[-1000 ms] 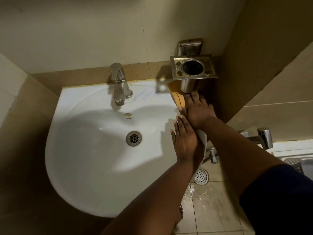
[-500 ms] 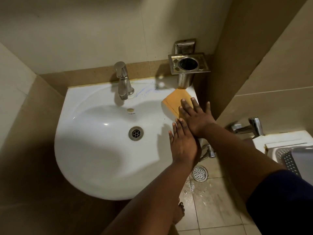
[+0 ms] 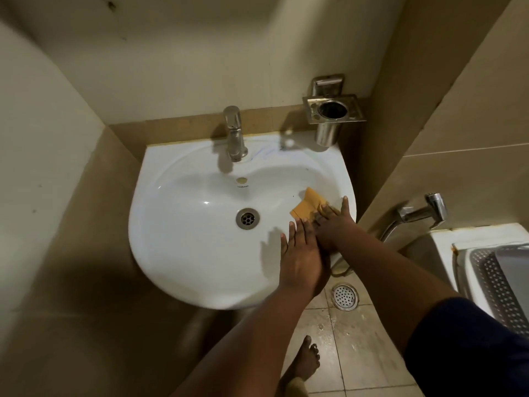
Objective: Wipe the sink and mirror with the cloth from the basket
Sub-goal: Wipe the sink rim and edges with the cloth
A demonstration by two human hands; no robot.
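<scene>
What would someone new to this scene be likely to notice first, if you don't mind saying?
Probably the orange cloth, bright against the white sink, lying on the basin's right slope under the flat fingers of the right hand. The left hand rests open on the basin beside it. Behind, a steel tap stands at the sink's back edge, with a steel tumbler holder on the wall.

Glossy white ceramic sink (image 3: 183,253); folded orange cloth (image 3: 307,207); silver chrome tap (image 3: 235,133); brushed steel wall-mounted cup holder (image 3: 333,113); beige tiled floor (image 3: 357,353); round perforated metal floor drain (image 3: 345,297); grey perforated plastic basket (image 3: 498,285); dark navy sleeve (image 3: 472,348).
</scene>
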